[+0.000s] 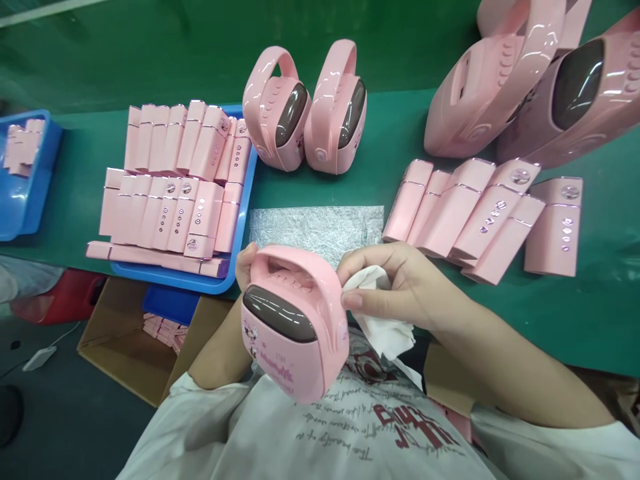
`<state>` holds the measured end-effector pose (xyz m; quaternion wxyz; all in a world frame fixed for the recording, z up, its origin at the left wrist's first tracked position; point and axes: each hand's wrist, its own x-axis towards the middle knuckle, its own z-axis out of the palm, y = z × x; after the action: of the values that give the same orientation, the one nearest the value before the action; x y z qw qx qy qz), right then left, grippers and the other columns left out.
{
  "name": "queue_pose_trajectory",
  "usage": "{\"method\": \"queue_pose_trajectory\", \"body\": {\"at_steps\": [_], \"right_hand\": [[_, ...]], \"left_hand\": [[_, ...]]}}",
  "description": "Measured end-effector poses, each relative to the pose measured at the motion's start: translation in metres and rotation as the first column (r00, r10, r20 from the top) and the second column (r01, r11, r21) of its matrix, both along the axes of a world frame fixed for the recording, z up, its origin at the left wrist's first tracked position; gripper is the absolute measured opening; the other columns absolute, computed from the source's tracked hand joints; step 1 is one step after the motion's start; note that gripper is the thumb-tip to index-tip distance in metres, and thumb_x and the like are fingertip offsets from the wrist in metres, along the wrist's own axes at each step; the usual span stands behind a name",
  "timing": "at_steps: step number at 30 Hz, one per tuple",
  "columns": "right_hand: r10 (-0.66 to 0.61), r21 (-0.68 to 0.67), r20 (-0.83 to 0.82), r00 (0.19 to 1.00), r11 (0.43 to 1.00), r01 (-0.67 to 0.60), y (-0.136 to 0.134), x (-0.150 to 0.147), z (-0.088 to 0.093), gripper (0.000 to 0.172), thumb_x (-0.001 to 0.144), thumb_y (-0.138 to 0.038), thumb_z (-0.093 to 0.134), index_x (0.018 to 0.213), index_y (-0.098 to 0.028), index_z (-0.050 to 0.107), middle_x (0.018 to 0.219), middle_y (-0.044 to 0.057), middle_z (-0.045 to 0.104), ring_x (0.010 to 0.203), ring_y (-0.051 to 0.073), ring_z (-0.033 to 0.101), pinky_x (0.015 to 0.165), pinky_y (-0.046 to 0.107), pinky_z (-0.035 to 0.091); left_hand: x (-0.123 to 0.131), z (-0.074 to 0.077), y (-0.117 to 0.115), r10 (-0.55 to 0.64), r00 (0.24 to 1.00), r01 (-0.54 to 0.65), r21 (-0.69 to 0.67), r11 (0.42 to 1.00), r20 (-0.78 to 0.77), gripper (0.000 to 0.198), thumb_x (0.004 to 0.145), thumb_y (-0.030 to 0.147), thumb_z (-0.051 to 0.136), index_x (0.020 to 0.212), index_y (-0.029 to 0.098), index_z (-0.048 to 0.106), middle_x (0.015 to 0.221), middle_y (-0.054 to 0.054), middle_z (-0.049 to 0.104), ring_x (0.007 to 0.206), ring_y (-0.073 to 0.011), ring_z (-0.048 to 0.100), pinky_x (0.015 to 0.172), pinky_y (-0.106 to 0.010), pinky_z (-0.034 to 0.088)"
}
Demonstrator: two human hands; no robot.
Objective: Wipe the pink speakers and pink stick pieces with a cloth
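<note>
My left hand [245, 261] grips a pink handled device [293, 320] from behind, close to my chest; only the fingertips show over its top edge. The device has a dark glossy window and cartoon print on its front. My right hand [395, 287] pinches a white cloth [385, 327] and presses it against the device's right side.
A blue tray [235, 267] stacked with pink flat panels [175, 193] lies at the left. Two finished pink devices [305, 113] stand on the green table behind a grey foam mat [315, 227]. More pink panels [480, 213] and larger devices [525, 80] lie at the right. A cardboard box [125, 347] sits below.
</note>
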<state>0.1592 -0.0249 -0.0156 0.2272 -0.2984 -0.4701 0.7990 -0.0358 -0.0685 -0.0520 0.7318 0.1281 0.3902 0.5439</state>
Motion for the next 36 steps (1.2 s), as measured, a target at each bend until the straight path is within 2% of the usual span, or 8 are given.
{"method": "queue_pose_trajectory", "body": {"at_steps": [4,9,15,19,21,24,30,36], "right_hand": [[0.01,-0.016,-0.01,1.0,1.0,-0.01,0.0,-0.002,-0.001,0.024,0.067,-0.032,0.08,0.075,-0.014,0.066,0.066,0.0,0.06,0.055,0.009,0.05,0.048,0.02,0.039],[0.019,-0.027,-0.002,1.0,0.999,-0.019,-0.002,-0.003,-0.001,0.03,0.067,-0.038,0.08,0.075,-0.014,0.064,0.061,-0.002,0.054,0.049,0.007,0.042,0.041,0.019,0.032],[-0.103,-0.025,0.002,0.995,0.994,0.103,-0.007,-0.002,-0.001,0.026,0.074,-0.04,0.075,0.072,-0.016,0.063,0.057,-0.003,0.051,0.048,0.008,0.044,0.042,0.02,0.031],[-0.158,-0.035,-0.027,0.987,0.987,0.157,-0.007,-0.001,-0.004,0.028,0.076,-0.044,0.073,0.075,-0.017,0.066,0.061,-0.002,0.054,0.051,0.009,0.047,0.045,0.022,0.035],[-0.145,-0.042,-0.033,0.989,0.989,0.143,-0.007,-0.001,-0.005,0.026,0.076,-0.043,0.073,0.076,-0.017,0.067,0.064,-0.001,0.055,0.052,0.01,0.049,0.046,0.023,0.037],[-0.097,-0.02,-0.059,0.994,0.995,0.096,-0.007,0.0,-0.004,0.022,0.076,-0.037,0.073,0.078,-0.016,0.069,0.067,0.0,0.058,0.055,0.011,0.051,0.048,0.024,0.038],[-0.065,-0.02,-0.087,0.994,0.998,0.064,-0.007,-0.001,-0.001,0.015,0.075,-0.03,0.071,0.079,-0.015,0.07,0.069,0.001,0.059,0.054,0.008,0.048,0.046,0.022,0.034],[-0.092,-0.021,0.018,0.996,0.995,0.092,-0.004,-0.002,-0.005,0.031,0.069,-0.041,0.078,0.073,-0.014,0.064,0.06,-0.003,0.052,0.051,0.006,0.04,0.047,0.019,0.031]], "left_hand": [[0.004,0.0,0.0,0.057,0.98,-0.072,0.072,0.995,0.189,0.037,0.077,0.047,0.06,0.054,0.019,0.054,0.046,0.002,0.052,0.043,-0.0125,0.049,0.041,-0.026,0.031],[0.008,0.0,0.001,0.052,0.996,-0.061,0.124,0.99,0.071,0.042,0.08,0.05,0.058,0.054,0.017,0.054,0.048,0.0,0.055,0.046,-0.0142,0.052,0.045,-0.027,0.035],[0.016,0.0,0.006,0.083,0.996,-0.084,0.146,0.986,0.016,0.04,0.08,0.051,0.065,0.061,0.017,0.053,0.053,0.002,0.053,0.054,-0.0115,0.052,0.056,-0.024,0.042],[0.008,-0.004,0.017,-0.086,0.995,0.089,0.047,0.995,-0.056,0.045,0.078,0.059,0.066,0.065,0.017,0.055,0.059,0.001,0.054,0.056,-0.0123,0.055,0.054,-0.025,0.042],[0.003,-0.007,0.022,-0.123,0.984,0.124,0.002,0.992,-0.131,0.047,0.067,0.061,0.074,0.069,0.016,0.06,0.061,0.001,0.054,0.062,-0.0144,0.059,0.057,-0.026,0.045],[-0.001,-0.01,0.027,-0.108,0.973,0.106,-0.017,0.994,-0.202,0.05,0.056,0.058,0.083,0.075,0.016,0.064,0.063,0.002,0.054,0.071,-0.016,0.062,0.058,-0.024,0.047],[-0.002,-0.012,0.025,-0.137,0.97,0.136,-0.019,0.99,-0.201,0.042,0.069,0.056,0.076,0.081,0.017,0.066,0.064,0.001,0.058,0.062,-0.0138,0.059,0.055,-0.024,0.046],[0.0,-0.012,0.028,-0.13,0.959,0.124,-0.038,0.992,-0.252,0.044,0.065,0.055,0.079,0.079,0.015,0.065,0.06,0.001,0.058,0.058,-0.0135,0.06,0.056,-0.024,0.047]]}}
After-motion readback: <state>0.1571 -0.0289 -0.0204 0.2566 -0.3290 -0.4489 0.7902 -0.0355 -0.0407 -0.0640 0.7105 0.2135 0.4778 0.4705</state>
